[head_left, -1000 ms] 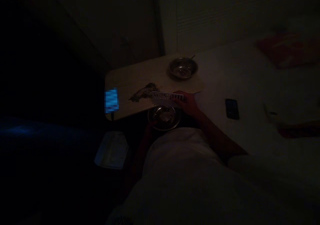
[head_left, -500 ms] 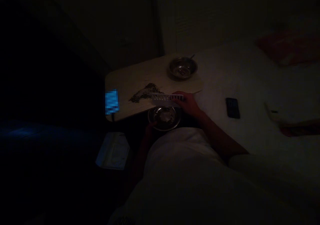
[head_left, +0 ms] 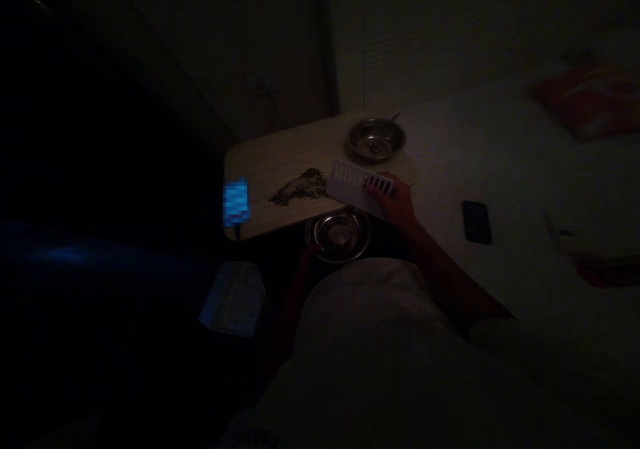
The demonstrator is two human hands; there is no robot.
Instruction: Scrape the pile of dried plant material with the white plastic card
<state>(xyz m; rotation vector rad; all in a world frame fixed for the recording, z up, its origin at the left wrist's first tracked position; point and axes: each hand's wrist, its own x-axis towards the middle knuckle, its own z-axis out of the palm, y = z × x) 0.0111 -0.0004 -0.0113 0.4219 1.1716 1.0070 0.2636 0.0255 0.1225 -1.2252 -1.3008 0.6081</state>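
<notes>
We are gripping a pale slotted piece [head_left: 345, 186] in our right hand [head_left: 399, 199], the thumb lying across the slots and the hand closing round the right end. The free end is pointing left, towards a heap of dark bits [head_left: 313, 178] that is lying on the wooden table [head_left: 277, 156]. That heap is stretching from lower left to upper right, its upper end sitting just beside the piece; in this gloom we are not managing to tell whether the two are touching. The long axis of the piece is slanting the other way, down to the right

Our left hand [head_left: 311, 254] is resting at the left rim of the near bowl [head_left: 364, 244], its fingers mostly disappearing into the dark, so we are not able to tell how far they are closing. In this view it is showing closer to the heap than our right hand, though the table's near edge is running between. The near bowl is sitting just in front of that edge, while a far bowl [head_left: 395, 144] is standing on the table beyond the piece
</notes>
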